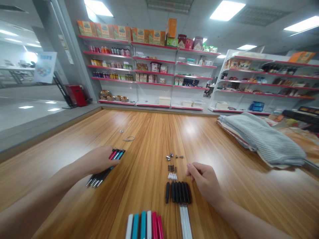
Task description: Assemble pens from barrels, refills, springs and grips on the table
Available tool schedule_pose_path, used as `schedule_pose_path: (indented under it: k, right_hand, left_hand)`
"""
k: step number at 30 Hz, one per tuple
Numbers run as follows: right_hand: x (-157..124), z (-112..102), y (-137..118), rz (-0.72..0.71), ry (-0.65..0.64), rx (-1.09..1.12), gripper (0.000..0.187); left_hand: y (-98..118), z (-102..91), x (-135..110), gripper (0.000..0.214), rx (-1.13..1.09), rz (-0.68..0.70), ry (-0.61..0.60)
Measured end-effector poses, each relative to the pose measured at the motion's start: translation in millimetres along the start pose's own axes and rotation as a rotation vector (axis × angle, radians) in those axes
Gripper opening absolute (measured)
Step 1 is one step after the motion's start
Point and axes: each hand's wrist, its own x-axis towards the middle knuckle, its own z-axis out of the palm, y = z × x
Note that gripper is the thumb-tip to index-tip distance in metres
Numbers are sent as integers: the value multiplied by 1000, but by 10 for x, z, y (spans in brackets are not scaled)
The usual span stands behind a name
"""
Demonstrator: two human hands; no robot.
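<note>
At the left, my left hand (pixel 101 161) is closed over a row of pens (pixel 104 174) with black, red and blue barrels and metal tips. Its thumb lies across the row and the fingers curl at the far side. My right hand (pixel 203 179) is closed in a pinch just above the table, right of the small parts; whatever it pinches is hidden. Beside it lie small metal cone tips (pixel 169 156), small dark pieces (pixel 171 168), white pieces (pixel 172 176), black grip sleeves (pixel 180 192) and white refills (pixel 184 220).
White, blue and red pen barrels (pixel 143 225) lie at the near edge of the wooden table (pixel 149 146). A loop of wire (pixel 129 138) and a small metal piece (pixel 121 131) are farther back. Folded striped cloths (pixel 266 139) are stacked at right. Stocked shelves (pixel 154 71) stand behind.
</note>
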Motion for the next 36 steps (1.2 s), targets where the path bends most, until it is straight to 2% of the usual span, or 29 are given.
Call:
schedule_pose_path:
  k: [2, 4, 5, 7, 10, 14, 16, 21, 24, 28, 33, 36]
  right_hand:
    - [53, 2, 32, 37, 25, 40, 45]
    - [110, 16, 65, 49, 70, 79, 46]
    - [136, 26, 79, 50, 84, 94, 46]
    - [178, 48, 102, 52, 104, 100, 45]
    - [200, 74, 117, 43, 86, 70, 46]
    - [184, 68, 105, 10, 60, 40, 44]
    - [182, 50, 98, 19, 51, 51, 43]
    - [190, 2, 105, 27, 7, 92, 42]
    - [174, -5, 102, 7, -39, 65, 42]
    - [135, 8, 73, -23, -100, 6, 42]
    - [88, 10, 31, -88, -87, -19, 32]
    - [47, 12, -21, -208, -66, -42, 19]
  left_hand:
    - [65, -8, -52, 62, 117, 24, 45]
    - [233, 8, -136, 66, 211, 59, 236]
    - [352, 35, -184, 63, 199, 131, 351]
    - [624, 139, -266, 57, 93, 300, 544]
    - [981, 368, -320, 38, -123, 456, 667]
    - [1180, 555, -317, 25, -224, 471, 635]
    - [1191, 559, -332, 21, -253, 527, 577]
    - [1154, 523, -381, 18, -432, 432, 484]
    - [1165, 497, -410, 19, -448, 463, 408]
    - [1214, 438, -488, 27, -361, 622, 344]
    - [1195, 444, -512, 29, -257, 889, 364]
    - [1184, 461, -502, 30, -229, 1014, 413]
